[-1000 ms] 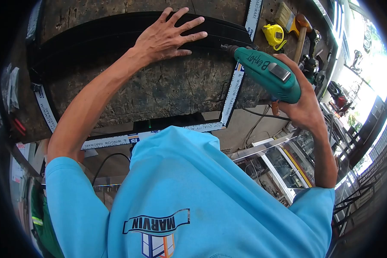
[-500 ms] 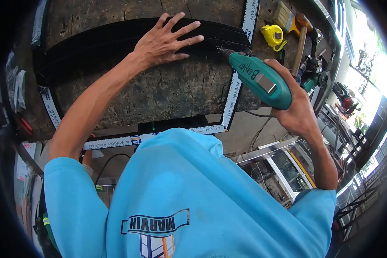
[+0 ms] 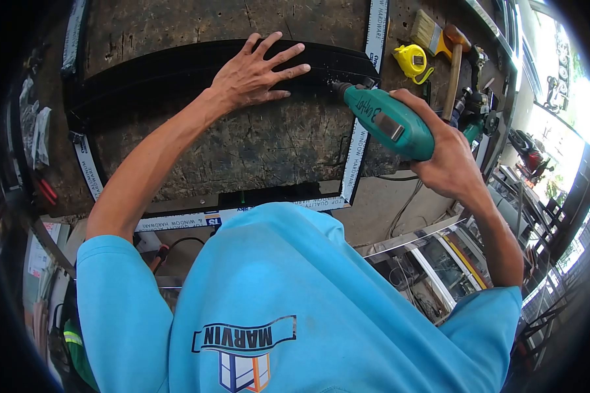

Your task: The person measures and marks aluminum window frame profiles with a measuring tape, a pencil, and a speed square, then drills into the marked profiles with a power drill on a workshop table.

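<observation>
My left hand (image 3: 259, 73) lies with spread fingers on a black curved profile (image 3: 170, 69), pressing flat near its middle. A green power drill (image 3: 390, 128) with handwriting on its casing is gripped by my right hand (image 3: 446, 157), fingers wrapped round its rear. The drill's chuck points left at the right part of the curved profile, where small pale shavings lie by the tip. I cannot make out whether the bit is inside the profile. The profile spans a black frame (image 3: 355, 154) covered with printed white protective tape, resting on a worn wooden bench (image 3: 236, 150).
Right of the frame lie a yellow tape measure (image 3: 411, 60), a paintbrush (image 3: 426, 31) and a wooden-handled hammer (image 3: 453, 82), with more tools beyond. Plastic wrapping (image 3: 40, 137) is at the left. A cable (image 3: 406, 208) hangs below the bench edge beside metal-framed panels (image 3: 439, 265).
The drill's rear has shifted slightly left and its body has turned a little, with the chuck still at the profile. My left hand stays in place. The whole view has shifted slightly.
</observation>
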A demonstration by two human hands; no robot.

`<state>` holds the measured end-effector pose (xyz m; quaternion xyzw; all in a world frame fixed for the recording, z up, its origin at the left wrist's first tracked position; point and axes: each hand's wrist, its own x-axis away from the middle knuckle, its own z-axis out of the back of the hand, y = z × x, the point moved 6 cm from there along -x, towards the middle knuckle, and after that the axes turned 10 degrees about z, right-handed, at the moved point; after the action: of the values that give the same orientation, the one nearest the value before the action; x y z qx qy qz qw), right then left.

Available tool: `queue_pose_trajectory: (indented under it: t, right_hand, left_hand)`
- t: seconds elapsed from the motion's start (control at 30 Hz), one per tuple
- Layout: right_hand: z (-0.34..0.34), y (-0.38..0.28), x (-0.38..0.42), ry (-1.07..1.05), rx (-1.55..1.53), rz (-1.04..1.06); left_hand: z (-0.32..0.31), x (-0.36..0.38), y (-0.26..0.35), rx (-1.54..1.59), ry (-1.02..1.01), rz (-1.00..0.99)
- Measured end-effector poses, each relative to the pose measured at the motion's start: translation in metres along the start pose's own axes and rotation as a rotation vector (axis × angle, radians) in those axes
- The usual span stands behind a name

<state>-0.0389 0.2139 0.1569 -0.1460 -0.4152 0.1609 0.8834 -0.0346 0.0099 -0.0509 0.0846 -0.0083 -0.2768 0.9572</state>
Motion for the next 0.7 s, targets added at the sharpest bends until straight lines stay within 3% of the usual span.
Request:
queue_pose_trajectory:
  t: [0.13, 0.2, 0.23, 0.33, 0.43, 0.5, 0.7]
  right_hand:
    - [-0.01, 0.006, -0.006, -0.069, 0.044, -0.054]
    - [-0.003, 0.007, -0.009, 0.114, -0.027, 0.184]
    - [0.001, 0.01, -0.007, 0.108, -0.03, 0.181]
    - [0.025, 0.016, -0.004, 0.071, -0.413, -0.069]
    - [0.044, 0.015, 0.001, 0.156, -0.245, 0.043]
    - [0.048, 0.018, -0.004, 0.15, -0.274, -0.027]
    - [0.053, 0.032, -0.022, 0.239, -0.168, 0.025]
  left_hand:
    - [0.0, 0.001, 0.002, 0.007, -0.012, -0.014]
    - [-0.001, 0.0, -0.005, -0.005, -0.014, -0.002]
    - [0.0, 0.002, -0.001, 0.018, -0.002, -0.017]
    - [-0.001, 0.001, -0.003, 0.04, 0.011, -0.012]
    - [-0.001, 0.0, -0.001, 0.051, -0.02, -0.008]
    - [0.0, 0.0, -0.002, 0.05, -0.028, -0.002]
    - [0.0, 0.0, -0.002, 0.076, -0.044, 0.019]
